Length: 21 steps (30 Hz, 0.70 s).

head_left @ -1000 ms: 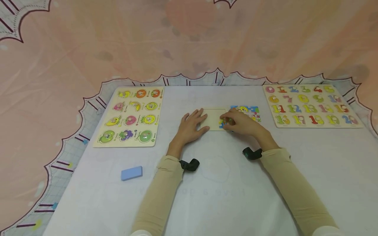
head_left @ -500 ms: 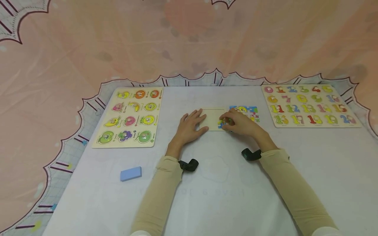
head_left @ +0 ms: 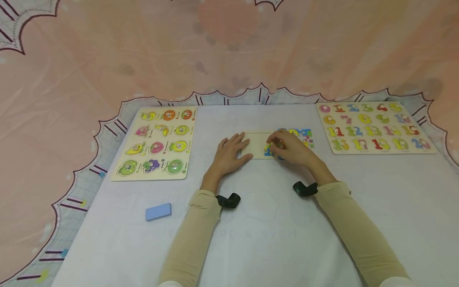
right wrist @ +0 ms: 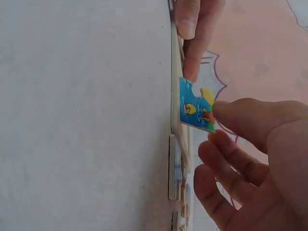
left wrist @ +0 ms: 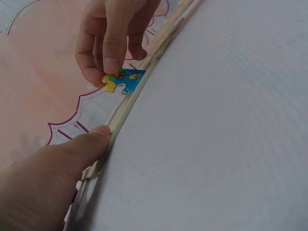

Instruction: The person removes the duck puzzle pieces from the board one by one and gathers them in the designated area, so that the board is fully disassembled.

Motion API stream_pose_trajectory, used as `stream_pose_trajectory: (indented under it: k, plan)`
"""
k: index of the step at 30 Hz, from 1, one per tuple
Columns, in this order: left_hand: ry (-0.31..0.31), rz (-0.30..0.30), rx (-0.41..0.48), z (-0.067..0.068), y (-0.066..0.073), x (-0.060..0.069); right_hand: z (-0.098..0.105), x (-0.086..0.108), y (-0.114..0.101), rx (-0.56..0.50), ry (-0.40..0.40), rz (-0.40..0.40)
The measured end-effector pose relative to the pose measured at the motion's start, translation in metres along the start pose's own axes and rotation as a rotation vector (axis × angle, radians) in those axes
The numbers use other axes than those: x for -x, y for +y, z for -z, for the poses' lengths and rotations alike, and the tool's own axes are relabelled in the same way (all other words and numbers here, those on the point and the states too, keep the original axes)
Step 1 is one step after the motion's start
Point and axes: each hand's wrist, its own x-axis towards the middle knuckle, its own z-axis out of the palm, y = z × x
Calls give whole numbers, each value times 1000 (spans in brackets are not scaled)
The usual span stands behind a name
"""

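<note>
In the head view, a pale wooden puzzle board point(head_left: 255, 144) lies flat in the middle of the table. The left hand point(head_left: 230, 155) rests at its left side with fingers spread, its thumb point(left wrist: 98, 139) on the near edge. Over the board's right part, the right hand point(head_left: 293, 148) pinches a jigsaw piece point(right wrist: 190, 107) between thumb and fingers. Blue, yellow and green print covers the piece, which stands tilted with its straight edge down at the board's near rim. Colorful jigsaw pieces point(head_left: 306, 134) lie just right of the board, partly hidden by the right hand.
A fruit puzzle board point(head_left: 166, 155) lies at the left and a number puzzle board point(head_left: 380, 152) at the back right. A blue block point(head_left: 158, 212) sits nearer the front left. A patterned cloth point(head_left: 229, 52) hangs behind the white table point(head_left: 265, 255).
The right hand keeps its pinch on the jigsaw piece, with only a slight shift of its fingers. The left hand stays on the board. The head view has drifted slightly.
</note>
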Motion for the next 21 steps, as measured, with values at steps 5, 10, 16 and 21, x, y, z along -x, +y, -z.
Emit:
stream_pose_trajectory:
  k: [5, 10, 16, 21]
  plan:
    - [8, -1, 1, 0, -1, 0, -1, -1, 1, -72, 21, 8]
    - [7, -1, 0, -1, -1, 0, -1, -2, 2, -96, 18, 14]
    - [7, 0, 6, -1, -2, 0, -1, -1, 3, -104, 34, 25]
    - [5, -5, 9, 0, -1, 0, 1, 2, 4, -119, 44, 4]
